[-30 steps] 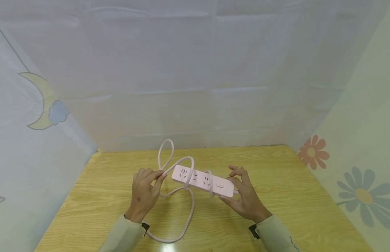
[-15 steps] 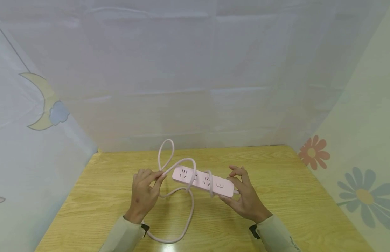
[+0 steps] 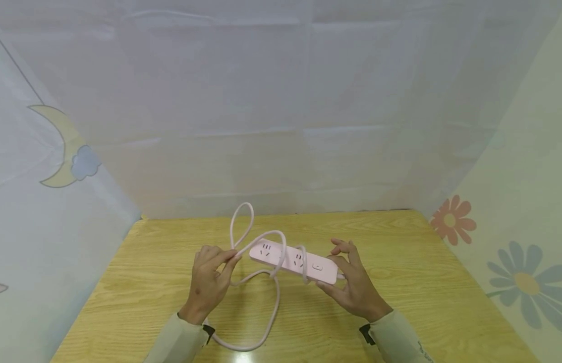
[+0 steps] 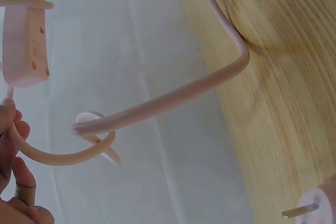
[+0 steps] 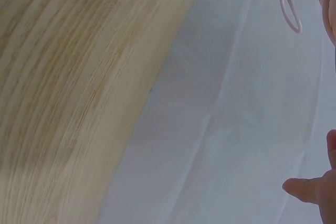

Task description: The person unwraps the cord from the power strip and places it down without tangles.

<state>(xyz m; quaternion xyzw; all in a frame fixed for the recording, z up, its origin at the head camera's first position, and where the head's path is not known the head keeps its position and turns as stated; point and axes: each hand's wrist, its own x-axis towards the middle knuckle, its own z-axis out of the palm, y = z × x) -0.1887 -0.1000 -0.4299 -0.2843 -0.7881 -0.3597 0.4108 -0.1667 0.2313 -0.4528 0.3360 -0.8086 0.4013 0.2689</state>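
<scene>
A pink power strip [image 3: 287,258] is held tilted above the table, its right end lower. My right hand [image 3: 353,285] grips that right end between thumb and fingers, with some fingertips raised. The strip's pink cord [image 3: 276,302] loops round its body in two places. Left of the strip, my left hand [image 3: 210,277] pinches the cord between thumb and fingers. One loop of cord stands up beyond that hand, and another stretch hangs down toward the table's front. In the left wrist view the plug [image 4: 317,205] shows its metal prongs at the lower right corner.
A wood-grain table [image 3: 140,282] lies under both hands. Behind it hangs a pale creased sheet [image 3: 281,166]. The side walls carry a moon [image 3: 58,146] and flowers [image 3: 526,282].
The loop of cord over the strip's left part has shifted slightly right and loosened. My left hand has moved a little to the right; the right hand has stayed put.
</scene>
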